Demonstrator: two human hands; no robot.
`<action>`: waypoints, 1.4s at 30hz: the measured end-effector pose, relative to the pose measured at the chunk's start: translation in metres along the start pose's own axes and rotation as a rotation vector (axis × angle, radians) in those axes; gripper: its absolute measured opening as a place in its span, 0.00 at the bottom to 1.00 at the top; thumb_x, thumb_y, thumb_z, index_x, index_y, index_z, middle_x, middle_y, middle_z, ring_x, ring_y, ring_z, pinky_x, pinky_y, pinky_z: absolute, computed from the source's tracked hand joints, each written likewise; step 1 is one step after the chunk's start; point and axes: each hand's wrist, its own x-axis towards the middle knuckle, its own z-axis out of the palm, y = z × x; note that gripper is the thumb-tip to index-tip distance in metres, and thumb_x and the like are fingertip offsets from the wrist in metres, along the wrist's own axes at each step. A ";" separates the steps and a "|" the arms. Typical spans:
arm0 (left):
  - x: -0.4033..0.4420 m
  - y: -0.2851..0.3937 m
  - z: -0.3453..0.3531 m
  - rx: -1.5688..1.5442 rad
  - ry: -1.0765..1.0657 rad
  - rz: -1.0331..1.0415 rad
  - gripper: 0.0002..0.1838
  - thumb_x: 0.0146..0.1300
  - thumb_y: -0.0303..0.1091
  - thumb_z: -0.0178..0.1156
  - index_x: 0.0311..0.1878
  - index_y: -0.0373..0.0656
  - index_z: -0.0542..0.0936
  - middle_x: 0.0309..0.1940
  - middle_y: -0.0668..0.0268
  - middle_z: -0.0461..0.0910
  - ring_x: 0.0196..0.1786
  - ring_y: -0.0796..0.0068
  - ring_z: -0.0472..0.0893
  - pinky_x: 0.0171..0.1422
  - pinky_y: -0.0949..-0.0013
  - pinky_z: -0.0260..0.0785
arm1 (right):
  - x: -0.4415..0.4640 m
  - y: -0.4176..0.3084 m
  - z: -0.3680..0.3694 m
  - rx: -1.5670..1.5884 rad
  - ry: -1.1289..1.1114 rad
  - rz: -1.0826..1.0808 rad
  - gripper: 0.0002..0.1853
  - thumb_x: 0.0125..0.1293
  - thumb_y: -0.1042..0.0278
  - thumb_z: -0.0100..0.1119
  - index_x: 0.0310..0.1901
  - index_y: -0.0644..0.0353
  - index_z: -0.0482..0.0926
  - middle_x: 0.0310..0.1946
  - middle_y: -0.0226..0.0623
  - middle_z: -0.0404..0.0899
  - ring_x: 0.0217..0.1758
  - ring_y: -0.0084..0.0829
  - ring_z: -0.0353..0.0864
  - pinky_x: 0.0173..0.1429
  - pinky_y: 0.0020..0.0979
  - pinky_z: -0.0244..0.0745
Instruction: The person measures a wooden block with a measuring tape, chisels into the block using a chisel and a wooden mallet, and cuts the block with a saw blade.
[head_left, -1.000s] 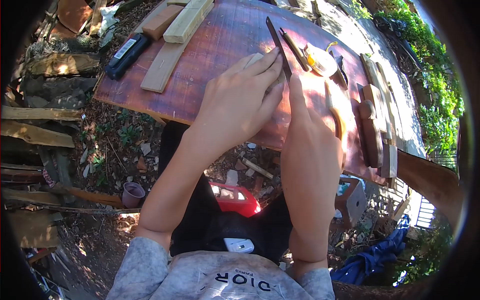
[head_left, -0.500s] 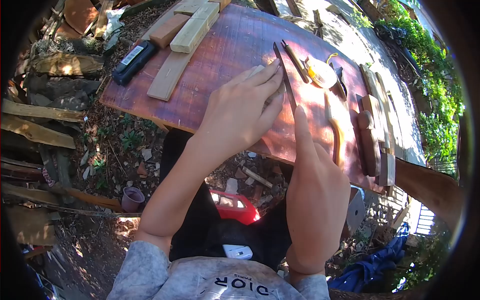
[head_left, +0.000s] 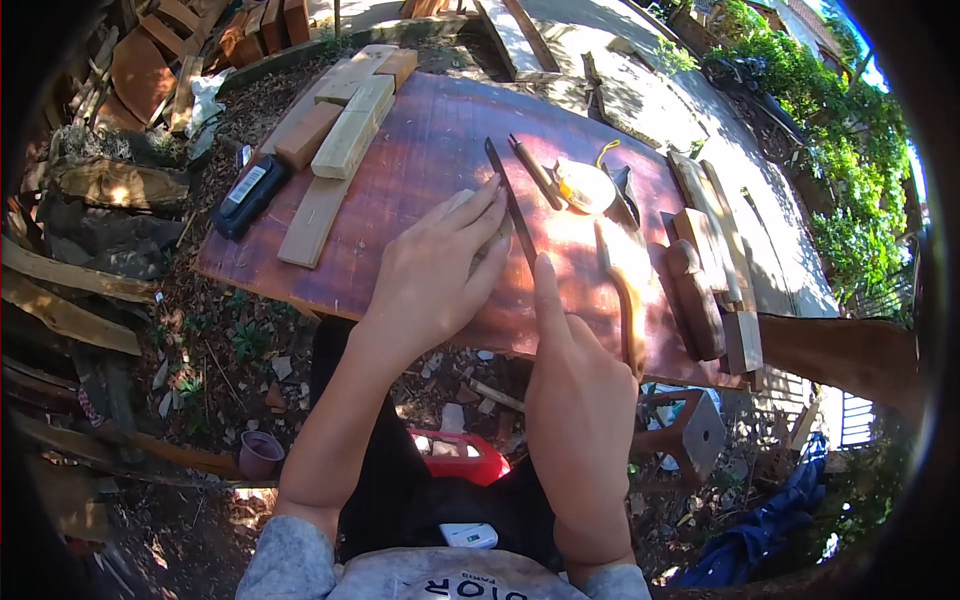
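Note:
My right hand [head_left: 578, 405] is closed around the near end of a knife-like tool with a long, narrow dark blade [head_left: 517, 215]. Its index finger stretches along the blade, and the handle is hidden in the palm. My left hand [head_left: 430, 265] lies beside the blade, fingers together and pointing away, fingertips close to the edge. Something pale shows at those fingers, too covered to make out. Right of the blade lie a slim two-pronged tool [head_left: 537, 172], a pale round object [head_left: 590, 188] with a yellow cord, and a curved wooden piece [head_left: 626, 300].
The reddish-brown tabletop [head_left: 430, 130] carries wooden blocks [head_left: 353, 125], a flat board [head_left: 315, 222] and a black case-like object [head_left: 250, 197] at left. A dark wooden piece [head_left: 695, 300] and more blocks line the right edge. Below are a red container [head_left: 465, 460] and rubble.
The whole view has shifted, so table and hands appear lower and further left. Relative to the blade, both hands look about the same.

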 end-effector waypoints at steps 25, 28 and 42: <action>0.005 0.004 -0.001 0.000 0.000 -0.072 0.26 0.78 0.43 0.56 0.74 0.43 0.77 0.75 0.55 0.75 0.77 0.53 0.73 0.79 0.54 0.68 | 0.000 0.008 0.016 0.008 -0.011 -0.003 0.45 0.64 0.78 0.63 0.83 0.54 0.59 0.39 0.40 0.83 0.31 0.42 0.88 0.34 0.41 0.84; 0.003 0.001 0.002 0.064 0.007 -0.050 0.26 0.77 0.45 0.56 0.73 0.44 0.78 0.75 0.59 0.75 0.77 0.57 0.74 0.77 0.54 0.70 | 0.022 0.005 0.036 -0.045 0.050 -0.020 0.45 0.63 0.77 0.64 0.83 0.55 0.59 0.40 0.38 0.82 0.30 0.39 0.88 0.33 0.38 0.84; 0.002 0.007 -0.002 0.037 -0.042 -0.086 0.28 0.77 0.47 0.57 0.76 0.47 0.75 0.76 0.56 0.73 0.77 0.53 0.73 0.80 0.55 0.67 | 0.018 0.009 0.035 -0.132 0.012 -0.030 0.49 0.62 0.77 0.66 0.84 0.55 0.56 0.42 0.36 0.83 0.30 0.35 0.90 0.32 0.32 0.84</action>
